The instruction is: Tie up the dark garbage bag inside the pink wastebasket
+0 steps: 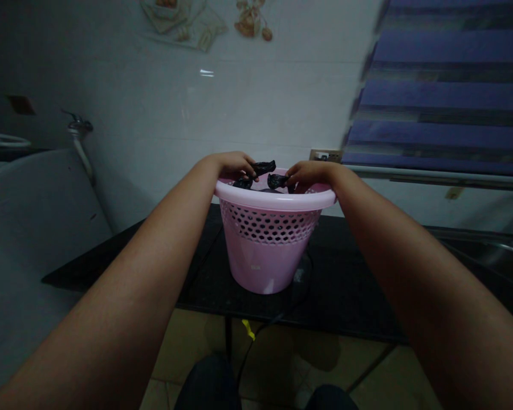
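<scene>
A pink plastic basket [260, 262] with a band of holes below its rim stands upright on the black counter. Over its left rim reaches my left hand [238, 166], fingers closed on a black plastic bag [264, 168]. My right hand [305, 173] comes over the right rim and pinches another part of the black plastic, which bunches up near the fingertips. The lower part of the bag lies inside the basket, mostly hidden by the front rim.
The black counter [342, 273] runs left and right under the basket. A sink [491, 256] is at the right, a white appliance [34, 210] at the left. A wall tap [79, 124], a socket [325, 155] and a blind [440, 91] are behind. A dark cord with a yellow tag [248, 329] hangs at the front.
</scene>
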`<state>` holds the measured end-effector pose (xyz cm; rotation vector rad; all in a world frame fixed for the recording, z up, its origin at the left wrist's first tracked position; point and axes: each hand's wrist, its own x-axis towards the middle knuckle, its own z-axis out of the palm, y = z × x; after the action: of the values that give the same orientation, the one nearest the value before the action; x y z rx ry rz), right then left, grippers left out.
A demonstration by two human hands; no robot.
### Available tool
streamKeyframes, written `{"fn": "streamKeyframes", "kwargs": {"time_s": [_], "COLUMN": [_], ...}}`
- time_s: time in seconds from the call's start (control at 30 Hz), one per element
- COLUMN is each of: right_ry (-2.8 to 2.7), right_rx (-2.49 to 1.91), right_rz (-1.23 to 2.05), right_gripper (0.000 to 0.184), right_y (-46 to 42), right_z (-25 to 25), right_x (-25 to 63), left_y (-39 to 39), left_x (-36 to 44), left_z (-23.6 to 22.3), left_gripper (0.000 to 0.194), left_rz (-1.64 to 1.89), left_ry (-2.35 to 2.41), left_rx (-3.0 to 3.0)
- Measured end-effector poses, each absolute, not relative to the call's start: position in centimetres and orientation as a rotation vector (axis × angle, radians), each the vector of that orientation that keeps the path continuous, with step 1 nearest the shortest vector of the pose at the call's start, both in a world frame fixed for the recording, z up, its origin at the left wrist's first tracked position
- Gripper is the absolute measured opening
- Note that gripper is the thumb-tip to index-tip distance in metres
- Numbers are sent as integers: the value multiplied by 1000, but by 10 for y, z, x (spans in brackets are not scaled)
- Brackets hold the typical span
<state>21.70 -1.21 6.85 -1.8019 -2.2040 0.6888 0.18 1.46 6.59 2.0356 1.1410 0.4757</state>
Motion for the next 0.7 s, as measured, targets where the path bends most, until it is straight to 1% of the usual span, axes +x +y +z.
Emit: {"fn": "streamKeyframes", "kwargs": {"time_s": [0.13,0.4,0.7], "right_ry": [-2207,-2170,-2217], "right_rx": [-1786,-1797,-1786], "right_rz": [698,698,646], "right_gripper": [29,28,27], "right_y": [-10,-10,-10], "right_z": [67,66,66], "right_x": [218,217,217], "left_y": [14,4,1], "left_x": [4,6,8], "left_z": [64,67,67], "left_gripper": [49,48,52], "left_rz": [487,465,334], "left_ry": [1129,1201,1204], "left_rx": [1976,1974,2036]}}
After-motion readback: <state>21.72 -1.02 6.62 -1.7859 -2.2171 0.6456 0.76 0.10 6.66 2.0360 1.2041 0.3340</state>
